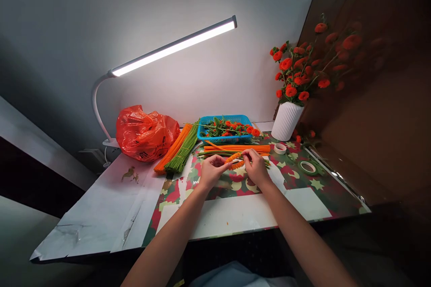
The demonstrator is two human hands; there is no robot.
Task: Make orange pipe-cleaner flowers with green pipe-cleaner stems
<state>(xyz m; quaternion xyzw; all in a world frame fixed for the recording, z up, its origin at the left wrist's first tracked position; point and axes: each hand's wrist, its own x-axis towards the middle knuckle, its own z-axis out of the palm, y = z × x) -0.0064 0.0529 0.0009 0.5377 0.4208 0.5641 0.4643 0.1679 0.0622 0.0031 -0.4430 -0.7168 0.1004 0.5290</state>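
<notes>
An orange pipe cleaner wound into a coil (233,157) spans the gap between my two hands above the table. Its left end is pinched between the thumb and fingers of my left hand (213,171). My right hand (256,168) grips the other end with thumb and forefinger. Just below it shows a second orange coiled piece (237,165); whether it is joined to the first I cannot tell. Behind my hands lie straight orange pipe cleaners (254,148), with green stems (210,154) in front of them.
A blue basket (199,131) holds red-orange flowers. Left of it are a bundle of green pipe cleaners (182,150), orange ones (171,152) and a red plastic bag (146,134). Tape rolls (280,149) and a white vase (287,121) stand right. A lit lamp (175,48) hangs overhead.
</notes>
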